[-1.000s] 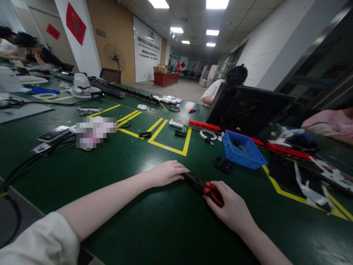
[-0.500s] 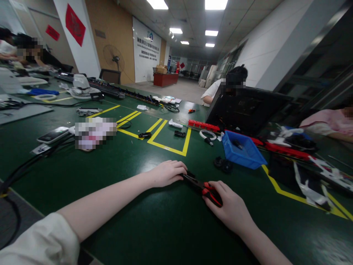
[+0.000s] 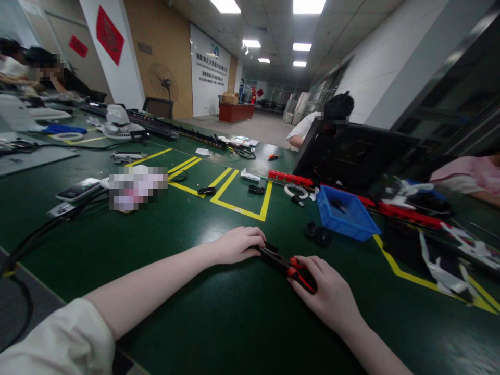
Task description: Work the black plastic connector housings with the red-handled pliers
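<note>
Red-and-black handled pliers (image 3: 291,269) are gripped in my right hand (image 3: 328,291), their jaws pointing left toward my other hand. The fingers of my left hand (image 3: 242,245) are bent and pressed together at the jaw tips. A small black part (image 3: 270,248) shows just beyond those fingertips, beside the jaws; most of it is hidden, so its kind is unclear. Both hands are low over the green table (image 3: 219,312). To the right, past the pliers, lie two round black pieces (image 3: 317,234).
A blue bin (image 3: 347,221) with a black piece inside stands at the right. Behind it are red strips (image 3: 289,178) and a large black panel (image 3: 351,151). Phone-like devices (image 3: 78,190) and cables lie left. Co-workers sit across the table and at both sides.
The whole view has shifted slightly to the right. My hands and the pliers keep nearly the same pose, with no visible change of grip.
</note>
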Action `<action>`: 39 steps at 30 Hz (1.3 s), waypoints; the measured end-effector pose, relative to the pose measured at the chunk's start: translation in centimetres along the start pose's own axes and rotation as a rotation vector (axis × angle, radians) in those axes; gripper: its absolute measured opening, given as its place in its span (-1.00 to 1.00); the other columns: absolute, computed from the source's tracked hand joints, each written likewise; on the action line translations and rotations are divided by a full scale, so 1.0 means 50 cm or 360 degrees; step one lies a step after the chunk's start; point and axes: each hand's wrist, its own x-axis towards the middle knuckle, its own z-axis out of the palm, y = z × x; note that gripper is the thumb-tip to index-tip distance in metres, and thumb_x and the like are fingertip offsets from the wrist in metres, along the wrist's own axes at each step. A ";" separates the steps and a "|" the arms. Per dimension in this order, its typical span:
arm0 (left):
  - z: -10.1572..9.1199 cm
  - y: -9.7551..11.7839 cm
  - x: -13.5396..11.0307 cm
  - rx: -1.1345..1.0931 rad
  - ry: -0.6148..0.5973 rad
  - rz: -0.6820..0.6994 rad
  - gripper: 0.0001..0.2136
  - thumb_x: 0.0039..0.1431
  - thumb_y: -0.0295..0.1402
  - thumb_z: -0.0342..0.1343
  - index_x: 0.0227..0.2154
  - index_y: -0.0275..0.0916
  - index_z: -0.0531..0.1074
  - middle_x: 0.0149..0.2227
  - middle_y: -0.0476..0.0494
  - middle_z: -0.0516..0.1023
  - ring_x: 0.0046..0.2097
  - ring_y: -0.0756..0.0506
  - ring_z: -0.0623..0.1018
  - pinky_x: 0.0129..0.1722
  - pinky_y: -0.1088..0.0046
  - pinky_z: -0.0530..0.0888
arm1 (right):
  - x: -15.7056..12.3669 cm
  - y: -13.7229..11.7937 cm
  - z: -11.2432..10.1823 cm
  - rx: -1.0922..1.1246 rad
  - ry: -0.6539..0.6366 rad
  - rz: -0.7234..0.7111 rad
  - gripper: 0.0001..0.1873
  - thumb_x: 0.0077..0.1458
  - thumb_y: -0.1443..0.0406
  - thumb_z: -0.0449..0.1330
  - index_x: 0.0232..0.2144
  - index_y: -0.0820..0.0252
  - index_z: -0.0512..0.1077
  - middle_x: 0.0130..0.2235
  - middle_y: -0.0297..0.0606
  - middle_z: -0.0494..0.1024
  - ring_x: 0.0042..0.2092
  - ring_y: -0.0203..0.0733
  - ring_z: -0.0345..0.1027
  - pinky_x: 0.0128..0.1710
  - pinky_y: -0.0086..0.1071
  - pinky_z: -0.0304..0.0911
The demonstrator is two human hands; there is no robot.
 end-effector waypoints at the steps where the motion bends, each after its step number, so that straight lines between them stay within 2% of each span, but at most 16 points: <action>1: 0.000 -0.001 0.000 -0.0011 0.0001 -0.0001 -0.89 0.30 -0.36 0.10 -0.14 -0.20 0.42 0.05 -0.14 0.45 0.03 -0.13 0.49 0.01 0.31 0.41 | 0.000 0.001 0.000 -0.0022 0.0014 -0.0011 -0.59 0.12 0.08 0.17 -0.02 0.10 0.41 -0.10 -0.16 0.54 -0.15 -0.09 0.45 -0.19 -0.22 0.37; 12: -0.002 0.002 0.000 0.0025 -0.0027 0.0019 -0.90 0.31 -0.36 0.09 -0.15 -0.22 0.39 0.04 -0.14 0.45 0.03 -0.13 0.48 -0.01 0.32 0.40 | 0.004 0.002 0.000 -0.0140 0.0116 -0.0133 -0.62 0.12 0.05 0.18 -0.07 0.10 0.43 -0.16 -0.20 0.58 -0.11 -0.06 0.44 0.02 -0.08 0.18; 21: -0.002 0.008 0.000 0.0053 0.0003 0.0021 -0.80 0.37 -0.36 -0.01 0.01 -0.19 0.33 0.09 -0.16 0.44 0.05 -0.13 0.49 0.03 0.30 0.41 | 0.008 0.006 -0.004 -0.0084 0.0085 -0.0067 -0.61 0.11 0.03 0.18 -0.10 0.12 0.43 -0.15 -0.18 0.59 -0.12 -0.05 0.45 0.00 -0.06 0.20; 30: 0.001 0.007 -0.002 0.0141 0.0028 0.0049 -0.74 0.40 -0.34 -0.06 0.08 -0.16 0.34 0.11 -0.16 0.43 0.06 -0.12 0.50 0.03 0.32 0.43 | 0.011 0.002 -0.011 0.0022 0.0015 0.0008 -0.63 0.09 0.08 0.17 -0.10 0.12 0.43 -0.14 -0.17 0.60 -0.12 -0.04 0.47 -0.01 -0.03 0.23; 39: -0.003 0.007 -0.001 0.0105 0.0000 0.0032 -0.78 0.39 -0.32 -0.04 0.00 -0.17 0.40 0.08 -0.16 0.45 0.04 -0.12 0.50 0.03 0.32 0.43 | 0.009 0.002 -0.007 0.0008 0.0005 -0.0005 -0.63 0.09 0.08 0.18 -0.09 0.12 0.44 -0.14 -0.17 0.60 -0.11 -0.03 0.47 -0.01 -0.04 0.23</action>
